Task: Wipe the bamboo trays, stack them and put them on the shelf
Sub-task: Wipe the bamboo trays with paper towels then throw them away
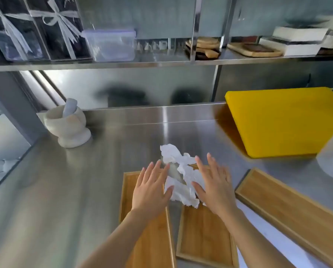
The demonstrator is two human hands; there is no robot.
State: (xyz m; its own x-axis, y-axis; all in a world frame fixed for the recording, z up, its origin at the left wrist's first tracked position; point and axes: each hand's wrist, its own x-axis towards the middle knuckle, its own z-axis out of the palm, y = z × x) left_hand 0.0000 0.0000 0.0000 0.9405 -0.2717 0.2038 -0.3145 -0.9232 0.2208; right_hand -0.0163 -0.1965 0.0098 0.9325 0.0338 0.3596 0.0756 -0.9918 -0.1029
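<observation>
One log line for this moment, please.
phase: pre-wipe | left hand: open | right hand: open | paper towel: between hands | bamboo trays: three, unstacked, on counter

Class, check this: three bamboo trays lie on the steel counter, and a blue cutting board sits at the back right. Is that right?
Not quite. The cutting board is yellow, not blue, as the head view shows. The rest holds: three bamboo trays lie on the steel counter, and the board sits at the back right.

Bare forearms, no sleeves — unadorned hands
</observation>
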